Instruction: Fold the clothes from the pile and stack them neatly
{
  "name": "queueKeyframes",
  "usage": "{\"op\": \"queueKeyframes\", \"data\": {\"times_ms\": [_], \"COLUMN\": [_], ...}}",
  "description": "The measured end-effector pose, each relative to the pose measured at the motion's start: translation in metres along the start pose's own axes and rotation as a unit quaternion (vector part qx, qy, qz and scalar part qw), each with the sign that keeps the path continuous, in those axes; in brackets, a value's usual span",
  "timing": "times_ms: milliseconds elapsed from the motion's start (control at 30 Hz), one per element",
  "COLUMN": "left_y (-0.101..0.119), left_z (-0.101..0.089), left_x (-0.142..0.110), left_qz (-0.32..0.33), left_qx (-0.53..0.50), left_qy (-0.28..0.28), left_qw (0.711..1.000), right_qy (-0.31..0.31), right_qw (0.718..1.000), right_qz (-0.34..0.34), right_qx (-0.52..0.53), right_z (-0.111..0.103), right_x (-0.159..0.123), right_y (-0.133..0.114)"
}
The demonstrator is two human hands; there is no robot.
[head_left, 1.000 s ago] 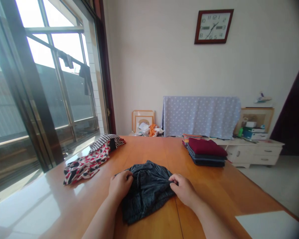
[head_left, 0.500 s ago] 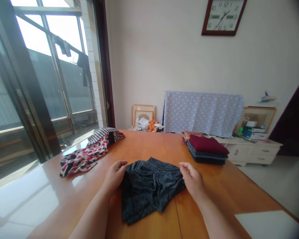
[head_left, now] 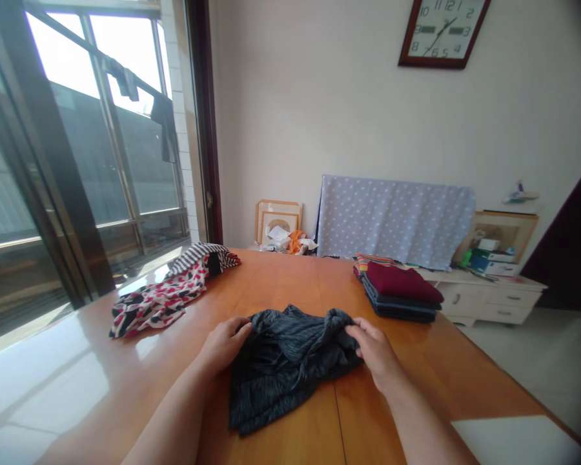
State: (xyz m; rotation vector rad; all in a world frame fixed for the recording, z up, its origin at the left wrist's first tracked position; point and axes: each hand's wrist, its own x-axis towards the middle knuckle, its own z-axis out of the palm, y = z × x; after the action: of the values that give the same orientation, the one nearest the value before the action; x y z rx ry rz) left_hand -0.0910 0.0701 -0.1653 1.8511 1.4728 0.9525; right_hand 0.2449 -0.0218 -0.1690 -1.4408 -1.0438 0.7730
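A crumpled dark grey heathered garment point(head_left: 283, 371) lies on the wooden table in front of me; its exact kind is unclear. My left hand point(head_left: 226, 342) is closed on its upper left edge, thumb and fingers together. At the opposite side, my right hand point(head_left: 374, 347) pinches a bunched fold of the same cloth between thumb and fingers. The upper right part of the garment is lifted and gathered near that hand, while the lower left edge rests flat on the table.
On the wooden table point(head_left: 271, 284), a red, black and white patterned garment point(head_left: 159, 297) lies loosely at the left beside a striped cloth point(head_left: 198, 255). A stack of folded clothes point(head_left: 401, 290) stands back right. A white sheet point(head_left: 518, 439) lies at the front right.
My right hand has taken hold of the garment's right side and bunched it up. The left hand has shifted slightly left and down, still at the upper left edge.
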Motion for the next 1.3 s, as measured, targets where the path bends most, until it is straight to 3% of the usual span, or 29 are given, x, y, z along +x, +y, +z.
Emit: {"op": "queueKeyframes", "data": {"times_ms": [100,167,500,667,800,933,1033,1100,1233,1300], "left_y": [0.004,0.007,0.016,0.033,0.041,0.035,0.027,0.024,0.028,0.033], "left_z": [-0.001,-0.002,0.005,0.013,0.016,0.016,0.02,0.024,0.032,0.034], "left_x": [-0.001,-0.003,-0.007,-0.019,-0.026,-0.025,-0.022,-0.02,-0.018,-0.019], "left_qz": [-0.007,0.004,0.086,0.141,0.16,0.172,0.183,0.186,0.101,0.036], "left_qx": [0.025,0.045,0.082,0.059,0.076,0.118,0.12,0.088,-0.12,-0.255], "left_qy": [0.008,-0.001,-0.013,-0.056,-0.093,-0.118,-0.127,-0.115,-0.045,-0.021], "left_qw": [1.0,0.999,0.993,0.987,0.98,0.971,0.967,0.972,0.987,0.966], "right_qy": [0.15,0.203,0.234,0.276,0.231,0.095,-0.016,-0.055,-0.019,0.034], "right_qw": [0.98,0.963,0.955,0.954,0.971,0.984,0.974,0.962,0.936,0.932], "right_qz": [0.073,0.091,0.083,0.003,-0.058,-0.062,-0.039,-0.034,-0.069,-0.107], "right_qx": [0.109,0.152,0.161,0.118,0.026,-0.137,-0.221,-0.266,-0.345,-0.345], "right_z": [-0.012,-0.018,-0.023,-0.027,-0.027,-0.027,-0.029,-0.03,-0.031,-0.029], "right_x": [0.013,0.02,0.027,0.028,0.025,0.02,0.016,0.015,0.015,0.014], "right_y": [0.007,0.012,0.018,0.017,0.017,0.021,0.024,0.026,0.025,0.022]}}
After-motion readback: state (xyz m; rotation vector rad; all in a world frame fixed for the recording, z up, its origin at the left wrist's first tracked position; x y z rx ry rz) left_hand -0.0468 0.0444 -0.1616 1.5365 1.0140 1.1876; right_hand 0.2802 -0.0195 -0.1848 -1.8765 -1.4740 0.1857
